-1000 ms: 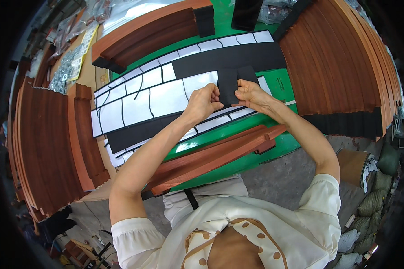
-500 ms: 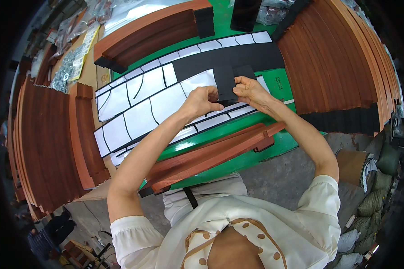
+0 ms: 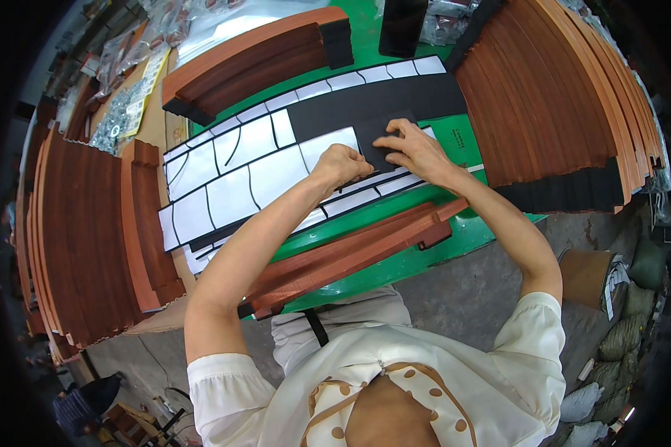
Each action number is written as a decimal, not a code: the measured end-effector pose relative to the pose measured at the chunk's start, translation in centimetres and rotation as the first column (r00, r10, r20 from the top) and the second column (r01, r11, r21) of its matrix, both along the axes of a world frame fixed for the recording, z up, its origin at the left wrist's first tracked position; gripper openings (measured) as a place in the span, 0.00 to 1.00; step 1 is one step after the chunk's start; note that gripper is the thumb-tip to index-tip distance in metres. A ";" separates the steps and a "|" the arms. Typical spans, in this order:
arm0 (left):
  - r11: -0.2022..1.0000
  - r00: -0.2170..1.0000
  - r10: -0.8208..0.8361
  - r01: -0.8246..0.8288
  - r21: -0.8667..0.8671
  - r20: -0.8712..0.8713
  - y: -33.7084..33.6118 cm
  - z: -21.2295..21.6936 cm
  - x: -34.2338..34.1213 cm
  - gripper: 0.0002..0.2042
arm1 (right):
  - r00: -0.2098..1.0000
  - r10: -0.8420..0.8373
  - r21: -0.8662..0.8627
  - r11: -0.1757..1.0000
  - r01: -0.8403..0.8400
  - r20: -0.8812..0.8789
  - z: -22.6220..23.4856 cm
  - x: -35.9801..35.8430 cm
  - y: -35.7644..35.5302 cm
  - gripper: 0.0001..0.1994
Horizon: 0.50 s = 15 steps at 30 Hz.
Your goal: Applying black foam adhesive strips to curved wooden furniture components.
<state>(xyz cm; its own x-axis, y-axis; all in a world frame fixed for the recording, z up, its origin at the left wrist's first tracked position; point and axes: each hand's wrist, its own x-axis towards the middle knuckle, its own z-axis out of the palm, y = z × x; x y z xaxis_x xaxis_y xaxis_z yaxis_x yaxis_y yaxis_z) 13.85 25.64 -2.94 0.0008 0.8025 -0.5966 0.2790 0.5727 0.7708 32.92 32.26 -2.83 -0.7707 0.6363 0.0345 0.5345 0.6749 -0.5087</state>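
My left hand [image 3: 341,167] has its fingers pinched together at the near edge of a strip with white panels [image 3: 265,182] divided by black lines. What the fingertips hold is hidden. To its right, my right hand [image 3: 417,153] is spread, its fingers bent and apart, over a bare black piece [image 3: 375,145] at the strip's right end. Behind these lies a wide black sheet [image 3: 380,97] that joins more white panels [image 3: 250,141] on its left. Another white-panelled strip [image 3: 354,200] shows below my hands.
A green table [image 3: 458,138] lies underneath. Stacked red-brown wooden boards stand at the right [image 3: 544,97] and left [image 3: 74,231]. A moulded wooden piece [image 3: 257,63] stands behind; another wooden rail [image 3: 358,253] lies along the near edge. A black phone-like slab [image 3: 402,28] is at the back.
My right hand has gone from a pinch to spread fingers over the black piece. The black flap lifted between my hands now lies flatter. My left hand stays pinched near the same spot.
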 end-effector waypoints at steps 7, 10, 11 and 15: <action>0.991 0.998 -0.062 0.059 -0.116 -0.025 0.6 -0.3 -0.7 0.06 | 0.967 0.094 0.010 0.995 -0.099 0.235 0.5 -0.7 0.2 0.18; 0.991 0.997 -0.070 0.067 -0.116 -0.023 0.7 0.9 -0.3 0.06 | 0.957 0.085 0.013 0.996 -0.092 0.277 0.4 -0.8 0.5 0.16; 0.987 0.978 -0.159 0.154 -0.045 -0.136 0.8 2.0 0.3 0.07 | 0.957 0.088 0.012 0.995 -0.095 0.277 0.4 -0.7 0.5 0.16; 0.890 0.773 -0.204 0.402 0.216 -0.601 0.1 3.9 0.8 0.10 | 0.951 0.088 -0.016 0.996 -0.087 0.295 0.5 -0.7 0.6 0.16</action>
<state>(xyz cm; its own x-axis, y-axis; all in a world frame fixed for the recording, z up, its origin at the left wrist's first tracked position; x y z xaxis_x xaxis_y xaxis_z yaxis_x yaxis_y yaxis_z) 14.63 25.73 0.97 0.0310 0.9577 -0.2862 0.8242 0.1375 0.5494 32.22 32.90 -2.28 -0.7986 0.5658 -0.2051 0.6003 0.7244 -0.3390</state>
